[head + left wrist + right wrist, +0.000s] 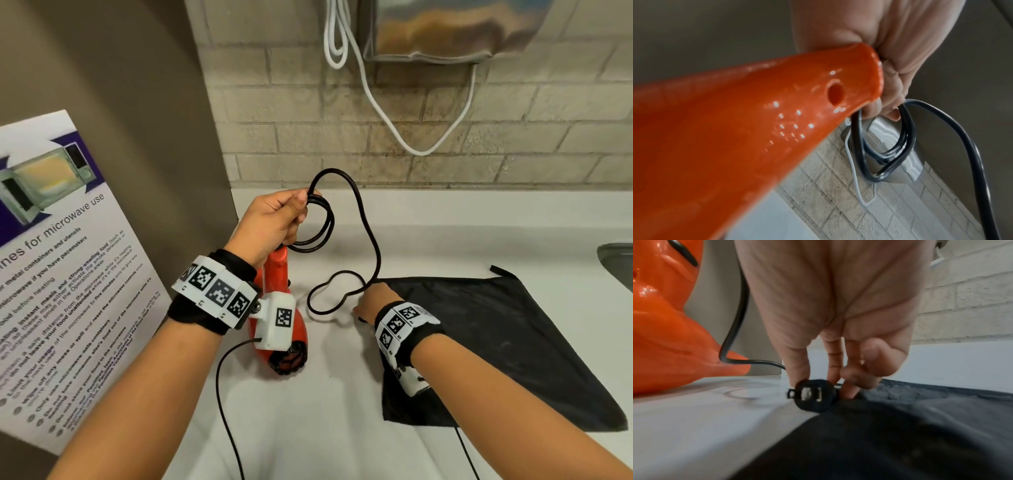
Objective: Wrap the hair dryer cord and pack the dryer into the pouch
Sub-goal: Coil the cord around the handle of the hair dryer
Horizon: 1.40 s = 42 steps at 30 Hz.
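An orange hair dryer [286,339] stands nozzle-down on the white counter [462,222], its handle end up in my left hand [274,222]. That hand grips the handle tip [859,68] together with a few coils of the black cord [320,226]. The cord [888,146] loops upward, then trails down to the counter. My right hand [371,303] is low at the left edge of the flat black pouch [496,342] and pinches the cord's black plug [815,395] between thumb and fingers, prongs facing the wrist camera.
A microwave-use poster [61,267] leans on the brown wall at left. A brick-tile wall [445,144] rises behind the counter, with a metal dispenser [445,31] and a hanging white cable [376,102]. A sink edge [616,263] shows at far right.
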{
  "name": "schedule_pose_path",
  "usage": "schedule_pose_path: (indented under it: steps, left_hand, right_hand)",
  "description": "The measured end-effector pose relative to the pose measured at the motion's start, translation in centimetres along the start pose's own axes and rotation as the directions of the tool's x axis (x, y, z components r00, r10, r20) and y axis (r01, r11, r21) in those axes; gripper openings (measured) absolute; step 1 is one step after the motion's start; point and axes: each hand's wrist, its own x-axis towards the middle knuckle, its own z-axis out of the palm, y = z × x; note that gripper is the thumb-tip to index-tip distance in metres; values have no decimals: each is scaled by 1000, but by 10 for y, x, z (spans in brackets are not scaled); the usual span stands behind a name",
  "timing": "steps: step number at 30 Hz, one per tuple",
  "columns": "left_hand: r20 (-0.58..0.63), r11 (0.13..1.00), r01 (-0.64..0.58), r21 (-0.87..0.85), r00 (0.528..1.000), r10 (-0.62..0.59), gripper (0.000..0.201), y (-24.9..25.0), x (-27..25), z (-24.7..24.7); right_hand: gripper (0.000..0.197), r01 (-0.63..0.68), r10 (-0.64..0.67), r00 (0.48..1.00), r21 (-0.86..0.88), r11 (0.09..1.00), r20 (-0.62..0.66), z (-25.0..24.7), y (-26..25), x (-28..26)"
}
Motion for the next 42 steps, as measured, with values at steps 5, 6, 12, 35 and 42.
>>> schedule_pose_path:
  steps: [5,6,12,35,42]
  left_hand:
    - [17,1000,2,4,1000,-2,24,1,-2,2]
    - [17,1000,3,6,1000,-3,24,1,-1,3]
    - [19,1000,19,-5,1000,-19,24,2,-1,2]
    - [62,1000,12,27,998,-14,26,1,1,11]
    - [111,999,21,33,994,-24,27,3,-3,18]
  right_hand:
    - [27,33,-32,998,7,999,-61,3,-2,2]
    - [26,28,-27,997,4,1000,-66,2,-2,2]
    - [23,55,-14,963,147,988,-269,-22,1,-13]
    - [12,812,-417,360,60,581,-835,-80,-42,-76]
    - [24,719,-174,321,120,685,-931,-84,-56,-68]
